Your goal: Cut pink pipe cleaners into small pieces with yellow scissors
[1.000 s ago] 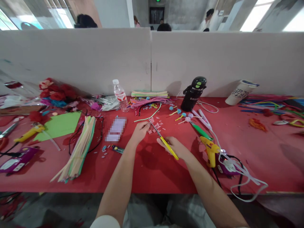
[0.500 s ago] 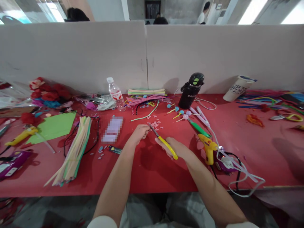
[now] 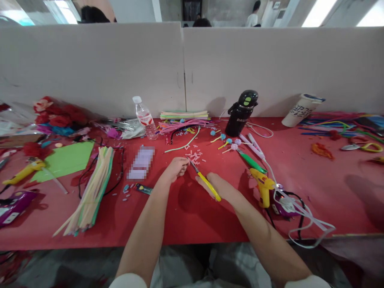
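Note:
My right hand (image 3: 216, 185) grips yellow-handled scissors (image 3: 206, 182), blades pointing up-left toward my left hand. My left hand (image 3: 177, 167) is closed in a pinch on something small at the blade tips; I cannot make it out. Small pink cut pieces (image 3: 194, 154) lie scattered on the red table (image 3: 192, 216) just beyond both hands. A long light-green pipe cleaner (image 3: 185, 146) curves across the table behind them.
A yellow glue gun (image 3: 262, 185) with white cable lies right of my right hand. A black flask (image 3: 241, 113), a plastic bottle (image 3: 145, 118), a white cup (image 3: 301, 110), a bundle of pale sticks (image 3: 93, 186), green paper (image 3: 64, 159) and red flowers (image 3: 58, 114) stand about. A grey partition (image 3: 186, 68) closes the back.
Both hands drew slightly toward me. The scissors blades have come closer to my left fingertips. The view tilted down a little.

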### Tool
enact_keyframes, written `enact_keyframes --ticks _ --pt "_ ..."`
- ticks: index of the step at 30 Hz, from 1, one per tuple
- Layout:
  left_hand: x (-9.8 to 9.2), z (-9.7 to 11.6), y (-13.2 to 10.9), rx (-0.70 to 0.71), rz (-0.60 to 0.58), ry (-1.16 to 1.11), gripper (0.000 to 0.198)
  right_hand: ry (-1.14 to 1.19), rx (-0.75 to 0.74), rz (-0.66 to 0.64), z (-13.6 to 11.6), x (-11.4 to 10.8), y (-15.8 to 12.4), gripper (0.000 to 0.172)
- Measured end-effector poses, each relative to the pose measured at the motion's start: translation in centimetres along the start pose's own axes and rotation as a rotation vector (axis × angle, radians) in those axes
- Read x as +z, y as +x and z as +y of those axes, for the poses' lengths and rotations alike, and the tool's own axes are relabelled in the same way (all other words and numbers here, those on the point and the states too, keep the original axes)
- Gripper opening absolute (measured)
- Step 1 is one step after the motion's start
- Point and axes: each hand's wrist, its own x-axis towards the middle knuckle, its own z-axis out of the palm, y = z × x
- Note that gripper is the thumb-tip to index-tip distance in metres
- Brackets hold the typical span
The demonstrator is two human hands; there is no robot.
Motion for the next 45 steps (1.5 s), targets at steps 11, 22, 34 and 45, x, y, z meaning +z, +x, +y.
enact_keyframes --ticks 11,22,34,45 --pt "0.7 0.3 -1.2 0.072 -0.117 0.158 0.031 0.221 -0.056 0.075 0.7 -0.7 1.1 0.056" --pt "3.5 1.1 -3.2 0.048 -0.385 0.273 0.016 0.443 -0.326 0.115 0.4 -0.1 1.9 0.04" --pt "3.0 1.1 -3.3 -0.002 -0.434 0.312 0.019 0.452 -0.375 0.073 1.4 -0.2 2.3 0.029" --pt "1.8 1.0 -3.0 0.036 -0.411 0.245 0.027 0.558 -0.39 0.242 1.4 -1.1 2.5 0.033"
